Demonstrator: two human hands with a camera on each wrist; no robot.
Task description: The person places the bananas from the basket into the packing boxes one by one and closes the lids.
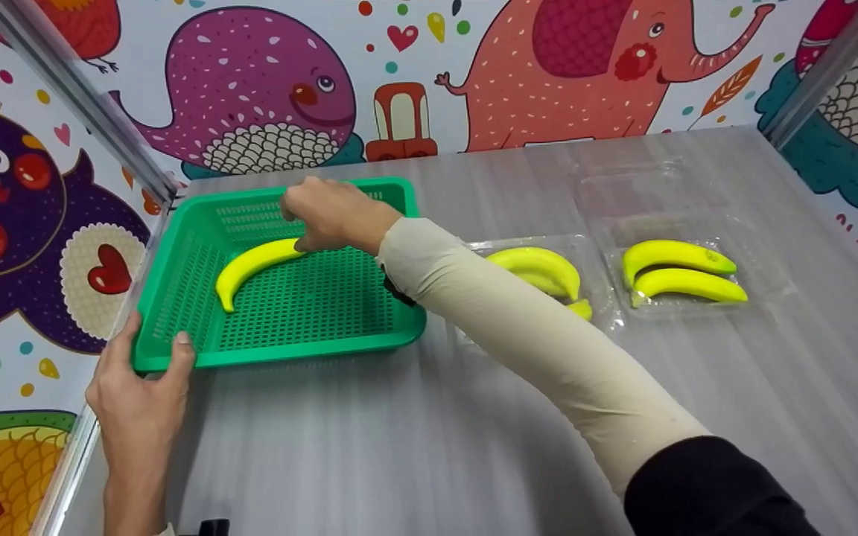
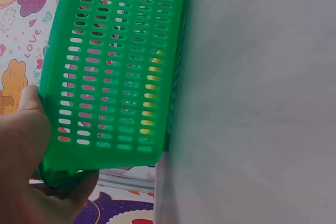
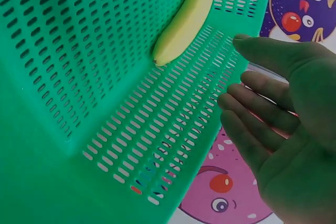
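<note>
A green slotted plastic basket [image 1: 287, 353] stands at the left, and one yellow banana [image 1: 252, 265] lies inside it near the back. My left hand [image 1: 144, 398] grips the basket's near left corner; in the left wrist view, its thumb and fingers lie on either side of the rim. Above the back of the basket is my right hand [image 1: 336, 216]. In the right wrist view the right hand [image 3: 286, 103] has loosely bent fingers holding nothing, with a gap between it and the banana [image 3: 188, 22].
Right of the basket, a clear plastic box [image 1: 599, 260] contains yellow bananas [image 1: 537, 264], partly hidden by my right sleeve. Farther right, another clear box [image 1: 764, 277] with its lid folded back holds two bananas [image 1: 690, 284]. Patterned walls border the grey table [image 1: 339, 447].
</note>
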